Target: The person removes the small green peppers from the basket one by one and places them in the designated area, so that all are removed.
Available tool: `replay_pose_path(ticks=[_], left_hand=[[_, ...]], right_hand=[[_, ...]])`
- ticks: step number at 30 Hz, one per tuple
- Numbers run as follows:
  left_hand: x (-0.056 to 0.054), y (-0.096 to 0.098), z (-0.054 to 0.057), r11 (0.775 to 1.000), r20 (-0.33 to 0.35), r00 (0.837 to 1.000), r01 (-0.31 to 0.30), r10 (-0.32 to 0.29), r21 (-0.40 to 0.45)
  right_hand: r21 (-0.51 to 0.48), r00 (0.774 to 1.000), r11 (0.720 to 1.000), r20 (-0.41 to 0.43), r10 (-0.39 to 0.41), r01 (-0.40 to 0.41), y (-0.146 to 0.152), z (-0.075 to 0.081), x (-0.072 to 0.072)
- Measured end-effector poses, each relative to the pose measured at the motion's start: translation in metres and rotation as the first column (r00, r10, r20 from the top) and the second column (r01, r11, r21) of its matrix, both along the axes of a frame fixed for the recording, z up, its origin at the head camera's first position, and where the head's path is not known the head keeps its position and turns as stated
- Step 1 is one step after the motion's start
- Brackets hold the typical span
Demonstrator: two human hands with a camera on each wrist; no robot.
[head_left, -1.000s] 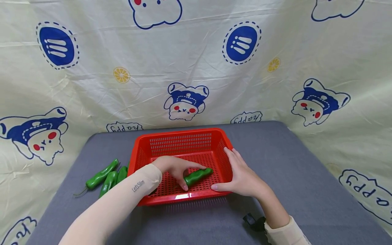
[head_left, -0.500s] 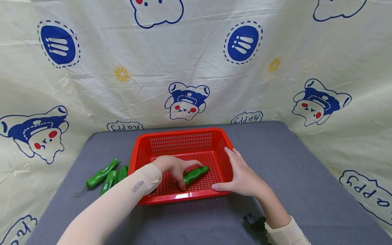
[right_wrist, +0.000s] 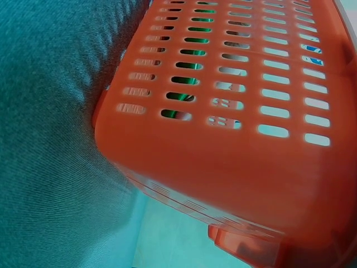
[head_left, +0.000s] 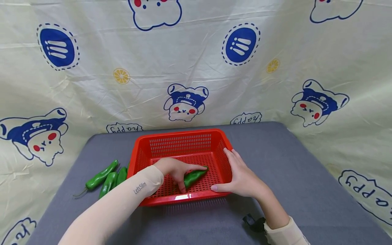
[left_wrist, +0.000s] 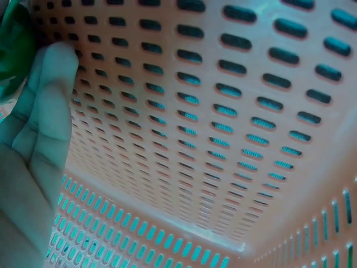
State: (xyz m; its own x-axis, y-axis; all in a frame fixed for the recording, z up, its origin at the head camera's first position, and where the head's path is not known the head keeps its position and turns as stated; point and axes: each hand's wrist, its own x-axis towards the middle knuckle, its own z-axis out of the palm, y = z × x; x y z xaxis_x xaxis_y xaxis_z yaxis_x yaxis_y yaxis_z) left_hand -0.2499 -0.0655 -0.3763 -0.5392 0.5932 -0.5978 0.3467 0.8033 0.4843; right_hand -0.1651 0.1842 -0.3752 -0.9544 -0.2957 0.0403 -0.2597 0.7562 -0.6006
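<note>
In the head view, a red perforated plastic basket [head_left: 180, 135] stands on the grey cloth. My left hand [head_left: 177, 170] reaches down inside it and holds a green pepper [head_left: 193, 178] lying slantwise, thumb on the near side and forefinger stretched to its far tip. Green skin of that pepper [left_wrist: 12, 47] also shows beside my fingertips in the left wrist view. With the thumb along the front rim and fingers against the right rim, my right hand [head_left: 242, 175] holds the basket's front right corner. The right wrist view shows the basket's slotted outer wall [right_wrist: 195, 151].
Left of the basket, several green peppers [head_left: 101, 177] lie together on the grey cloth [head_left: 275, 153], partly hidden by the left sleeve [head_left: 122, 197]. A printed white sheet [head_left: 196, 44] hangs behind the table. A black device [head_left: 254, 223] sits by the right wrist.
The left hand and its pepper have shifted slightly left inside the basket, and the forefinger has stretched out over the pepper's tip. Right hand and basket stay in place.
</note>
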Motion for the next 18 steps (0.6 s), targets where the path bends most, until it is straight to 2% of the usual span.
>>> replay_pose_path(ticks=[11,18], left_hand=[[0.0015,0.0015,0.0005,1.000,-0.006,1.000,-0.016,0.016,0.003],[0.0008,-0.0022,-0.0015,1.000,-0.024,1.000,0.002,-0.002,0.007]], right_hand=[[0.002,1.000,1.000,0.011,-0.005,0.005,-0.0011,0.0004,-0.0003],[0.012,1.000,1.000,0.016,-0.008,0.008,-0.0018,-0.0005,0.0003]])
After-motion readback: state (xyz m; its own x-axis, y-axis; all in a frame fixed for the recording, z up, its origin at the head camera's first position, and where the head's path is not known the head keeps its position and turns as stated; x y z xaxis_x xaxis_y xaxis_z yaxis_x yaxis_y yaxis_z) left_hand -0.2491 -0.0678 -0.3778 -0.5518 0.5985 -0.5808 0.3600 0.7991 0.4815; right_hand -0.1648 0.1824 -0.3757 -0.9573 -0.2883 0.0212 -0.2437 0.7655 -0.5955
